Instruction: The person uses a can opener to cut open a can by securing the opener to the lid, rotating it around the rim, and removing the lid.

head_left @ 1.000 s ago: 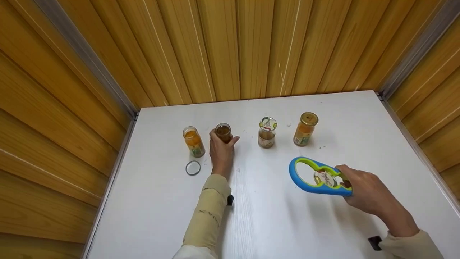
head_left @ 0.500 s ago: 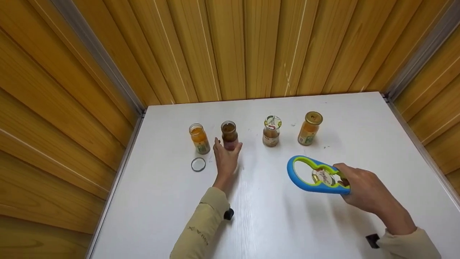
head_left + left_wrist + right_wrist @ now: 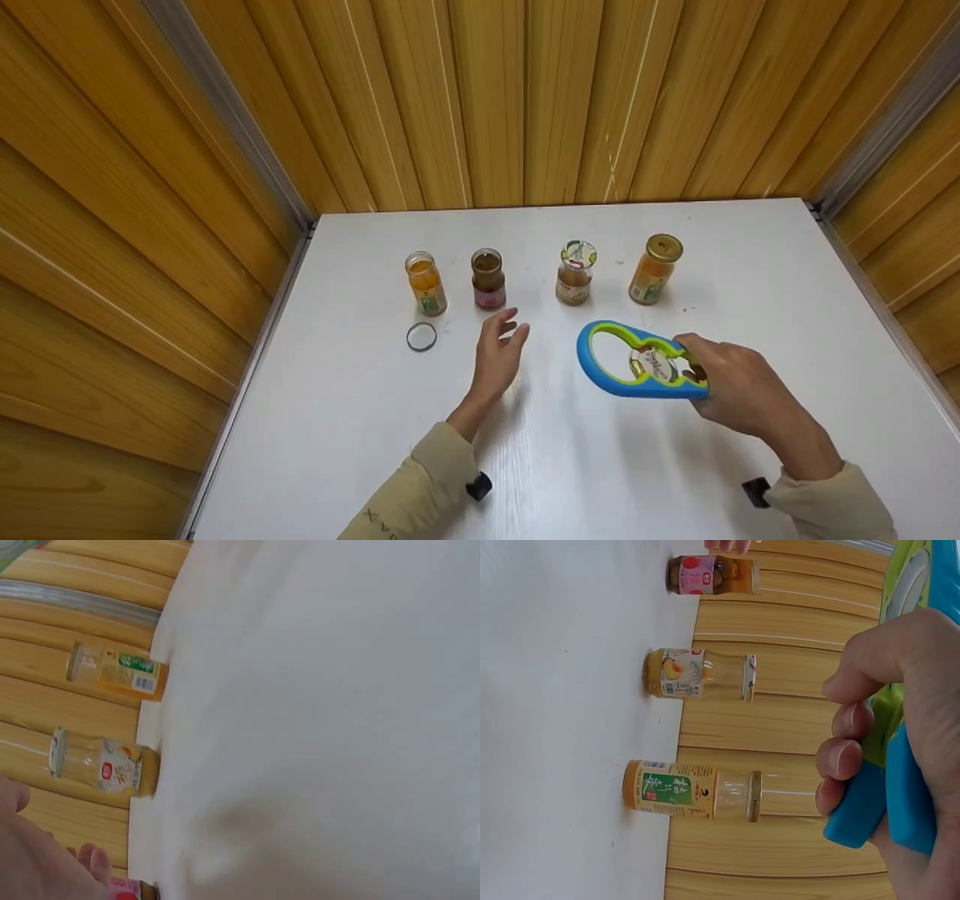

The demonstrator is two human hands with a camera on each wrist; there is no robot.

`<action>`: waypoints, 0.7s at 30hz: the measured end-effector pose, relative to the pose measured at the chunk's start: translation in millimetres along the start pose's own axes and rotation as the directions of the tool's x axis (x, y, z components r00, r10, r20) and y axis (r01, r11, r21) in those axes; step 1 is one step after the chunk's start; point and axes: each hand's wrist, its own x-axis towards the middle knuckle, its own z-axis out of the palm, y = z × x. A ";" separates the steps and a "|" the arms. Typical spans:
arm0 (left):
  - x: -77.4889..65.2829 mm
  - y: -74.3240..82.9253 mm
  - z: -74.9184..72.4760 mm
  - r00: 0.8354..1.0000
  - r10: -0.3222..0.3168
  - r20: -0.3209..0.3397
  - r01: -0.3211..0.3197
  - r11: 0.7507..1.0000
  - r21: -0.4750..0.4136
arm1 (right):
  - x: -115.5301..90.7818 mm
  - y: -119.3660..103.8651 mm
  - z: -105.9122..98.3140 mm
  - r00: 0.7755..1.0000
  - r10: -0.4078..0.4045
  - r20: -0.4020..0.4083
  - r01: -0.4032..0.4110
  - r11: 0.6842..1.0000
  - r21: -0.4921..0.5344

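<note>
My right hand (image 3: 742, 386) grips the end of a blue and green jar opener (image 3: 587, 356), held above the table. A printed jar lid (image 3: 655, 364) sits within the opener's frame. In the right wrist view, the fingers (image 3: 844, 757) curl round the opener's blue handle ends (image 3: 859, 806). My left hand (image 3: 498, 356) is empty, fingers relaxed, just in front of an uncapped jar (image 3: 489, 281) with dark contents and a pink label. To that jar's left stands an uncapped jar of orange contents (image 3: 426, 285).
A jar with a printed lid (image 3: 576, 277) and a gold-lidded jar (image 3: 656, 270) stand upright at the back right. A loose lid (image 3: 421, 337) lies in front of the orange jar. Wood-look panels (image 3: 555, 97) wall in the white table (image 3: 337, 420) behind and at both sides.
My left hand has let go of the dark jar and drawn back towards me. The dark jar stays upright on the table. My right hand still holds the opener with the lid.
</note>
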 end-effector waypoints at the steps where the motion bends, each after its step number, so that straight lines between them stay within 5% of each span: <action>1: -4.7 4.6 1.2 0.999 -0.022 0.034 0.022 1.000 -0.019 | 1.5 -2.3 0.1 1.000 -0.004 -0.001 0.004 1.000 -0.001; 4: -17.9 17.1 3.5 0.986 -0.052 0.160 0.069 0.992 -0.107 | 6.0 -9.1 0.0 1.000 -0.017 0.000 0.017 1.000 -0.004; 7: -29.3 27.5 4.0 0.953 -0.060 0.296 0.124 0.971 -0.203 | 9.7 -15.4 -0.5 1.000 -0.020 0.004 0.020 1.000 -0.003; 14: -46.7 42.3 3.8 0.837 -0.039 0.546 0.242 0.921 -0.304 | 17.3 -27.1 3.3 0.999 -0.044 0.008 0.044 0.999 0.019; 21: -58.2 50.6 -3.7 0.719 0.026 0.695 0.394 0.809 -0.437 | 24.3 -36.6 10.4 0.994 -0.110 -0.005 0.110 0.993 0.046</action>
